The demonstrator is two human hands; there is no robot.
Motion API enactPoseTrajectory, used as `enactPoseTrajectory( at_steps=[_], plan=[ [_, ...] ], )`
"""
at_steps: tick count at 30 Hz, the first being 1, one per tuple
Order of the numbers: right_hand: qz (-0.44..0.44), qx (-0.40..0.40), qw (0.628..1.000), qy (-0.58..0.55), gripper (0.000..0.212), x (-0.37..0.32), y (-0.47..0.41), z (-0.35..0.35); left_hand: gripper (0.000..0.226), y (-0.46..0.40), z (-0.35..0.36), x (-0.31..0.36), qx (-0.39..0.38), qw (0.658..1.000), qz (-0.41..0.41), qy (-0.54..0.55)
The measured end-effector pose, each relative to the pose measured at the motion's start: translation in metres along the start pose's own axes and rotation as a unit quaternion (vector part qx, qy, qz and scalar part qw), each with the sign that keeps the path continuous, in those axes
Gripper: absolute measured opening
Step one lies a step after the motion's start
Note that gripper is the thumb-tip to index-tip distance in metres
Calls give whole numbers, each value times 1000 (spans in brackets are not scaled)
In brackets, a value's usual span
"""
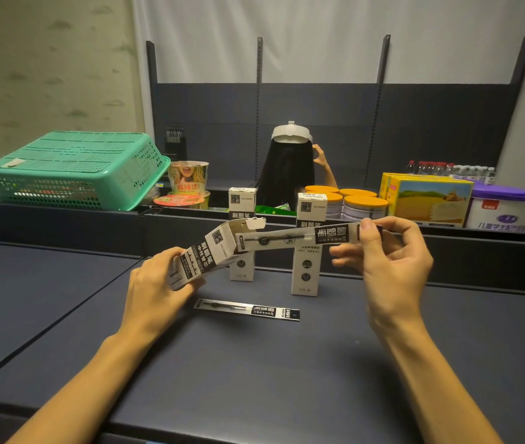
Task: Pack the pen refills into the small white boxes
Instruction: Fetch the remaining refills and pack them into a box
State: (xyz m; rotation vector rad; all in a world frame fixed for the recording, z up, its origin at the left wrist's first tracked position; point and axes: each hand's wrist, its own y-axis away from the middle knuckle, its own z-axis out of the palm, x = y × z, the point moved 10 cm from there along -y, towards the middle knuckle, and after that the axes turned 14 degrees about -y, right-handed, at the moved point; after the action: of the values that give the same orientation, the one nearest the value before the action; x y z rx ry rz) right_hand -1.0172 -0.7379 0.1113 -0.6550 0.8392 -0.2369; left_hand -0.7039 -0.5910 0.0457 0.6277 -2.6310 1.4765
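At the left of the frame a green plastic basket (75, 169) lies upside down on the dark shelf ledge (62, 216). Just right of it stands an instant-noodle cup (188, 177) with another noodle bowl (181, 200) below it. Right of centre sit orange-lidded tins (355, 200), then a yellow carton (427, 198) and a purple-lidded tub (506, 208). Bottles (450, 169) line up behind them. A person (288, 169) wearing a white headset is at centre, behind the ledge.

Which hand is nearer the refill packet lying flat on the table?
Left. The left hand sits just beside the lying refill packet's left end; the right hand is raised above and right of it.
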Motion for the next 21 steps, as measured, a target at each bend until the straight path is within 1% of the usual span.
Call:
enactPoseTrajectory(
  at_steps=[5,21],
  plan=[
    [-17,11,1000,1,8,-3,0,-3,59,0,3,-7,-8,1000,-19,16],
    [7,-20,1000,5,9,5,3,6,55,2,0,6,-5,1000,5,-8]
  ],
)
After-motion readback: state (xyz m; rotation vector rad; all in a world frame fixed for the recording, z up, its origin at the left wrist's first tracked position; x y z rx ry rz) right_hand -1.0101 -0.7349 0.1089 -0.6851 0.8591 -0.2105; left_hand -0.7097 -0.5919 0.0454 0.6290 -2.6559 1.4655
